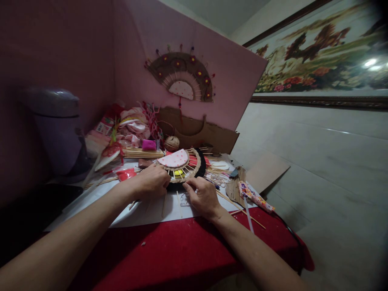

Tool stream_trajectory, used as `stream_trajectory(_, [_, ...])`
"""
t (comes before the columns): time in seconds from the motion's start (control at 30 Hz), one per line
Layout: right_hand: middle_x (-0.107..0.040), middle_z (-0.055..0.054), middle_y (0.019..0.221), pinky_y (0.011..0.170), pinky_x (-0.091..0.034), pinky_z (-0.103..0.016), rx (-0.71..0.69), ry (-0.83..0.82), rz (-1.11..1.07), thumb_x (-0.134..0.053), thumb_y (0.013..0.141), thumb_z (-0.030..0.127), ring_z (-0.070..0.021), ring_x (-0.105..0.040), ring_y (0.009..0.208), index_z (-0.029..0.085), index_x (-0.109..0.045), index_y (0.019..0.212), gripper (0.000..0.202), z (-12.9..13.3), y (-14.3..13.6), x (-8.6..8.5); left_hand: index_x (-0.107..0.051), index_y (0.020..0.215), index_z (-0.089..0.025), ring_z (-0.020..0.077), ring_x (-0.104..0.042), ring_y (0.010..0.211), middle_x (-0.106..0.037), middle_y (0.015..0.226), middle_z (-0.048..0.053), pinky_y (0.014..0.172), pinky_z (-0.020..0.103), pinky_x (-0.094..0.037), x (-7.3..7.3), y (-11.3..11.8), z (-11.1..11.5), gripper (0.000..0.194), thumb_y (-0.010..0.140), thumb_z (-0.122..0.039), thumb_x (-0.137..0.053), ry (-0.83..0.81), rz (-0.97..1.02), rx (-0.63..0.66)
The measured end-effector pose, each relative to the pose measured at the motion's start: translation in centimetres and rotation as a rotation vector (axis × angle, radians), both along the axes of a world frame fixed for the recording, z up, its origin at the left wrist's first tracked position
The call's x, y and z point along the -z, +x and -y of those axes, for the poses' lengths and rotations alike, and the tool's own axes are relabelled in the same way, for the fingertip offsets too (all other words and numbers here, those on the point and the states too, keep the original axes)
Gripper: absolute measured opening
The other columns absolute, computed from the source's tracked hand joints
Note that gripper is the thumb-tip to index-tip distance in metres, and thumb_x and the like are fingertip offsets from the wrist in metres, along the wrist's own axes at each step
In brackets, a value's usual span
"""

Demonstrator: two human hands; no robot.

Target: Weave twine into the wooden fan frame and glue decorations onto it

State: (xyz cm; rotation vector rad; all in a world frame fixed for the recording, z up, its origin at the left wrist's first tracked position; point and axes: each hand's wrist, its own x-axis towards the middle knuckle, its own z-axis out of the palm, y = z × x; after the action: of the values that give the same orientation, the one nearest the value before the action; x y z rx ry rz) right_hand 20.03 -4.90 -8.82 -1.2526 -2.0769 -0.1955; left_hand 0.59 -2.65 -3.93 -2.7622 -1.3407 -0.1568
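Note:
A handmade fan [198, 163] lies on white paper in front of me, with thin wooden sticks as ribs, a twine-edged arc and a black outer band. A pink dotted half-round piece [174, 159] sits at its centre. My left hand [154, 180] is closed at the fan's near left edge, its fingertips mostly hidden. At the near right edge, my right hand [202, 196] has thumb and forefinger pinched together on the rim. Something yellow [178, 173] shows between the ribs. Loose short sticks [178, 204] lie on the paper between my hands.
A ball of twine [171, 143], a bundle of sticks [142, 152] and a red packet [125, 174] lie behind and left. To the right are torn cardboard [236, 186] and a flower-patterned glue gun [257, 197]. A finished fan [182, 74] hangs on the pink board.

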Motion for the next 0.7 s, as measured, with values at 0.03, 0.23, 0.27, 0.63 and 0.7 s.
stream_trajectory(0.03, [-0.065, -0.002, 0.071, 0.062, -0.035, -0.025, 0.003, 0.000, 0.001, -0.054, 0.087, 0.027, -0.0142, -0.056, 0.066, 0.020, -0.066, 0.075, 0.018, 0.02, 0.01, 0.01, -0.065, 0.062, -0.019, 0.0217, -0.054, 0.075, -0.063, 0.073, 0.007, 0.068, 0.034, -0.037, -0.03, 0.01, 0.03, 0.014, 0.063, -0.014, -0.052, -0.003, 0.002, -0.002])
stream_trajectory(0.23, [-0.064, -0.001, 0.070, 0.062, -0.035, -0.024, -0.001, -0.008, -0.001, -0.055, 0.087, 0.027, -0.0140, -0.056, 0.066, 0.020, -0.066, 0.075, 0.018, 0.03, 0.01, -0.04, -0.065, 0.063, -0.019, 0.0182, -0.054, 0.070, -0.064, 0.073, 0.006, 0.063, 0.030, -0.036, -0.03, -0.12, -0.05, 0.018, 0.064, -0.011, -0.049, -0.018, 0.043, -0.008])
stream_trajectory(0.27, [-0.064, -0.002, 0.070, 0.062, -0.035, -0.025, -0.003, -0.005, -0.001, -0.055, 0.087, 0.027, -0.0140, -0.057, 0.066, 0.020, -0.066, 0.075, 0.018, 0.02, 0.01, -0.07, -0.065, 0.063, -0.019, 0.0178, -0.054, 0.069, -0.063, 0.072, 0.005, 0.062, 0.029, -0.036, 0.01, -0.17, -0.09, 0.018, 0.064, -0.011, -0.048, -0.017, 0.047, -0.003])
stream_trajectory(0.63, [-0.065, -0.002, 0.072, 0.064, -0.036, -0.024, -0.003, -0.025, 0.008, -0.054, 0.088, 0.028, -0.0142, -0.058, 0.070, 0.020, -0.065, 0.076, 0.018, 0.07, 0.01, -0.11, -0.062, 0.068, -0.019, 0.0197, -0.053, 0.068, -0.064, 0.072, 0.006, 0.061, 0.031, -0.035, 0.47, -0.29, -0.23, 0.016, 0.063, -0.013, -0.048, 0.012, 0.036, 0.023])
stream_trajectory(0.7, [-0.065, -0.002, 0.072, 0.064, -0.036, -0.024, -0.002, -0.027, 0.012, -0.054, 0.088, 0.028, -0.0143, -0.057, 0.070, 0.020, -0.065, 0.077, 0.018, 0.07, 0.01, -0.11, -0.063, 0.069, -0.018, 0.0210, -0.054, 0.071, -0.064, 0.074, 0.008, 0.063, 0.032, -0.036, 0.50, -0.18, -0.17, 0.016, 0.064, -0.013, -0.048, 0.017, 0.019, 0.018])
